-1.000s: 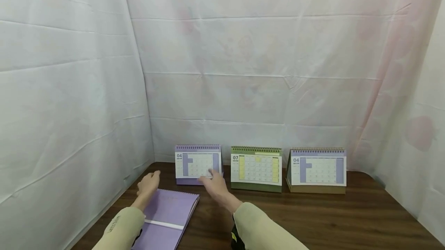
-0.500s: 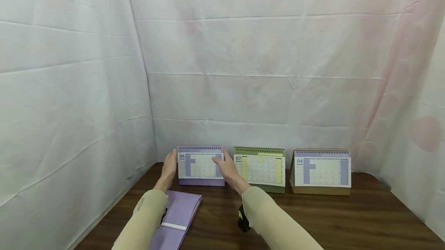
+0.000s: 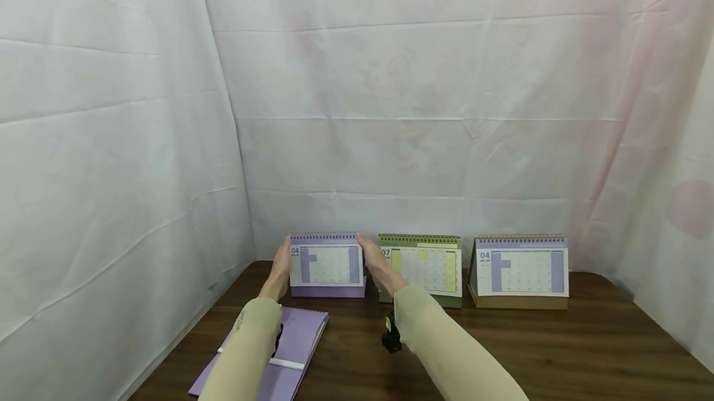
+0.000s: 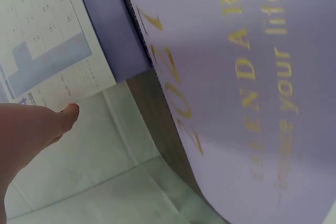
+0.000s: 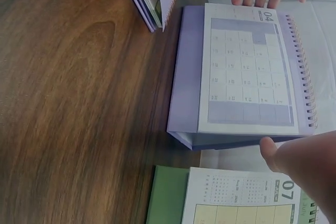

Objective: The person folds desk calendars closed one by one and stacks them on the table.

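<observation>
A purple desk calendar [image 3: 329,264] showing 04 stands upright at the back left of the table. My left hand [image 3: 281,269] is at its left side, fingers extended, as the right wrist view also shows. At the calendar's right side is my right hand [image 3: 380,266], with the thumb [image 5: 269,150] by its upper side edge; the other fingers are hidden. Whether either palm touches the calendar, I cannot tell. Under my left forearm lies a flat purple calendar [image 3: 301,333] with a white band across it; its cover carries gold lettering [image 4: 244,82] in the left wrist view.
Right of the purple calendar stands a green desk calendar [image 3: 421,264] showing 07, partly behind my right hand. Farther right is another desk calendar [image 3: 521,268] with a lilac page and brown base. White cloth [image 3: 357,110] hangs behind and beside the dark wooden table [image 3: 446,345].
Both hands have moved to the two sides of the standing purple calendar, the left one forward and rightward. My right thumb has left the front of its page. The view shifted slightly.
</observation>
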